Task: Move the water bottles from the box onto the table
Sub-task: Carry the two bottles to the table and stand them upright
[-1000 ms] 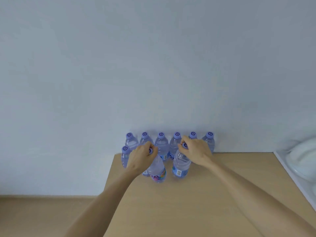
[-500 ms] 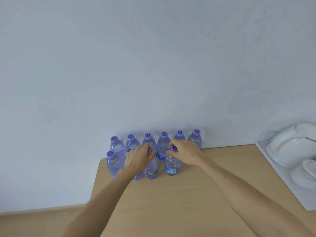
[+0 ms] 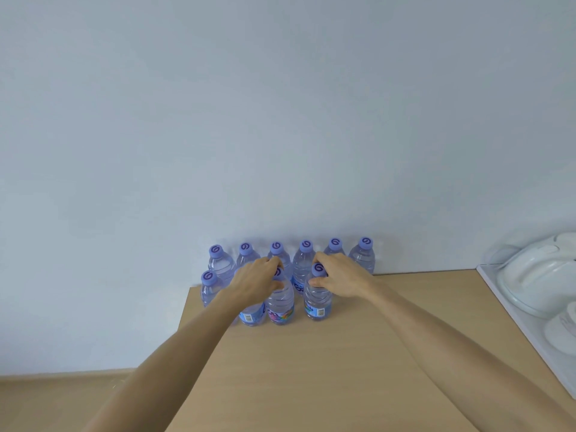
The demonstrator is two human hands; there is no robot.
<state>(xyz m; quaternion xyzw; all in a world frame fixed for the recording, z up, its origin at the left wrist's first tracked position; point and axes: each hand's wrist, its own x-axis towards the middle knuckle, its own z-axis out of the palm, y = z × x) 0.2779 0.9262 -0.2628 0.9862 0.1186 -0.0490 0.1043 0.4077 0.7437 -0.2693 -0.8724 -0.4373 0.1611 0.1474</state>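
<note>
Several clear water bottles with purple caps stand upright at the far left end of the wooden table point(image 3: 343, 353), in two rows against the wall. My left hand point(image 3: 255, 283) grips the neck of a front-row bottle point(image 3: 280, 307) with a colourful label. My right hand point(image 3: 339, 277) holds the neck of the front-row bottle point(image 3: 318, 302) beside it, thumb under the cap. Both bottles rest on the table. Another front bottle point(image 3: 251, 316) is partly hidden under my left wrist. No box is in view.
A back row of bottles point(image 3: 305, 260) lines the pale wall. One bottle point(image 3: 208, 288) stands at the table's left corner. A white tray point(image 3: 511, 307) with white rounded dishes point(image 3: 536, 275) lies at the right edge. Floor shows at lower left.
The view has shifted, so the bottles sit differently in the frame. Both hands keep their grip on the two front-row bottles, which have settled upright on the table.
</note>
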